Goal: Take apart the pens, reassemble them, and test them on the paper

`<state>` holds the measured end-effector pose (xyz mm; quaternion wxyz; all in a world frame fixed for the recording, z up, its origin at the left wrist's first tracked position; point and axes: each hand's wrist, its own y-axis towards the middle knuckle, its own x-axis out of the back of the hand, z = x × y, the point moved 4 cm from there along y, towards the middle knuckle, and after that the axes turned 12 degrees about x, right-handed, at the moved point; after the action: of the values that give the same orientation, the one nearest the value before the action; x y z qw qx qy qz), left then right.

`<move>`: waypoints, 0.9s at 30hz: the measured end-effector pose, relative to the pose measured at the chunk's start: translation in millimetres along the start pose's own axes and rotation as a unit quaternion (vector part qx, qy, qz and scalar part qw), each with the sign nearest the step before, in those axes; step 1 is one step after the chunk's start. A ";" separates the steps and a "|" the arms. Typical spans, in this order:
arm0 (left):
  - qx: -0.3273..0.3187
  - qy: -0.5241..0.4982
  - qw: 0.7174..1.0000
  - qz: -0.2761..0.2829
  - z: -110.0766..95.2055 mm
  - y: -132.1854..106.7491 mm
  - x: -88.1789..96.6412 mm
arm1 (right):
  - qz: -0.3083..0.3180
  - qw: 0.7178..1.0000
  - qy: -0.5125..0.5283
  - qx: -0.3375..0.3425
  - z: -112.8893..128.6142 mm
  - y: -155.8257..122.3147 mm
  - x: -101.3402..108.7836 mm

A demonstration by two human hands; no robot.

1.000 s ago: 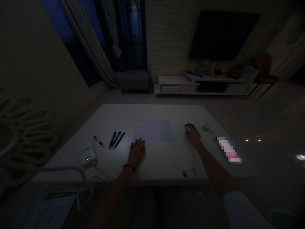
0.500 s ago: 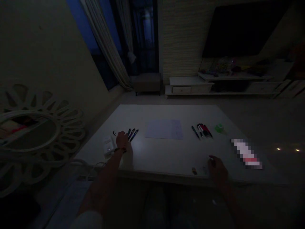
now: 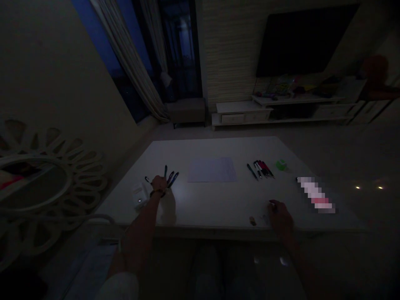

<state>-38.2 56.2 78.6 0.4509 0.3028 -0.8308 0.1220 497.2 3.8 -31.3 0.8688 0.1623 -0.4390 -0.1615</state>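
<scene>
White table: the table (image 3: 215,204) is filling the middle, bearing everything below.
Paper: a sheet (image 3: 212,170) is lying mid-table, between two groups of pens.
Pixelated item: a blurred-out oblong (image 3: 316,195) is lying at the right.
Right hand: the hand (image 3: 280,216) is hanging over or resting on the near right, fingers curling; I cannot tell whether it is gripping anything.
Left hand: the hand (image 3: 158,183) is reaching among the left pens, fingers bunching downward; their tips are hidden, so any grip is unclear.
White box: a box (image 3: 139,195) is sitting just left of the left hand.
Right pens: a red pen (image 3: 266,168) is lying in a close group, a teal pen (image 3: 252,171) slightly apart at its left.
Left pens: a green pen (image 3: 165,170) and a blue pen (image 3: 173,180) are pointing far, beside the left hand; a black-and-white pen (image 3: 147,179) is showing left of it.
Green object: a small block (image 3: 281,165) is lying right of the right pens.
Brownish bit: a small piece (image 3: 252,221) is lying by the near edge.
</scene>
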 end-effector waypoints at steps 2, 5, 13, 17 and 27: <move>0.024 -0.052 0.998 0.028 -9.6 -21.4 -12.8 | -0.004 0.997 0.069 -0.026 19.5 -2.0 -4.3; 0.018 -0.154 0.985 0.076 -28.6 -80.2 -44.0 | 0.100 0.966 0.230 -0.062 77.2 -12.2 -28.7; 0.107 -0.516 0.803 0.277 -53.9 -216.3 -113.3 | 0.279 0.811 0.485 -0.170 203.1 -45.6 -75.6; 0.103 -0.495 0.808 0.302 -51.5 -225.0 -114.0 | 0.234 0.805 0.511 -0.193 194.7 -50.1 -71.0; -0.371 0.023 0.923 0.098 -74.1 -227.1 -84.2 | 0.230 0.841 0.474 -0.121 173.5 -34.0 -50.4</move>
<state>185.7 -54.1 35.1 0.5357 0.0280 -0.8314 -0.1448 322.7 -29.7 16.0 0.9958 0.0065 0.0245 0.0874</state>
